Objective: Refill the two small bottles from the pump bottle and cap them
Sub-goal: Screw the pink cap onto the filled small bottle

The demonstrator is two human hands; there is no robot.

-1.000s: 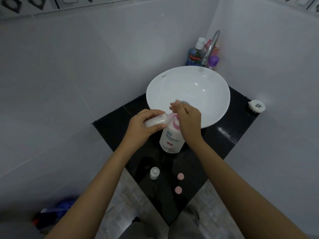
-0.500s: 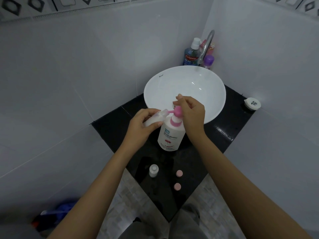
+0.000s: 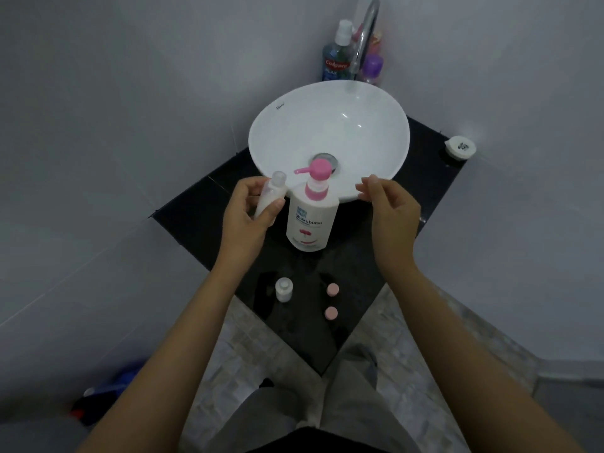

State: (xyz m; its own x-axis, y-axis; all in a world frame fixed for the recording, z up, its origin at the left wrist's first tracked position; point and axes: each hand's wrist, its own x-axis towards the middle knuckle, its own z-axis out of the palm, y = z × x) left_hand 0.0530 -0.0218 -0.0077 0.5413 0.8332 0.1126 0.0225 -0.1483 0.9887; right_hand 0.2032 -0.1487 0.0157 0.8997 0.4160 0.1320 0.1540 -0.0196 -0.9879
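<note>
Fingers (image 3: pixel 273 206) of left hand (image 3: pixel 248 217) grip light, likely slick small bottle (image 3: pixel 269 194) mid-body—right hand (image 3: pixel 392 214) open, empty—beside pump bottle (image 3: pixel 310 217).

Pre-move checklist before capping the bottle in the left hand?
1. Left hand grip on small bottle: ok, held upright.
2. Bottle mouth clear of the pump bottle spout: ok.
3. Right hand free: ok, open, empty.
4. Pink caps reachable on the counter: ok.
5. Fill level: cannot tell.
6. Second small bottle: not ok, uncapped.
</note>
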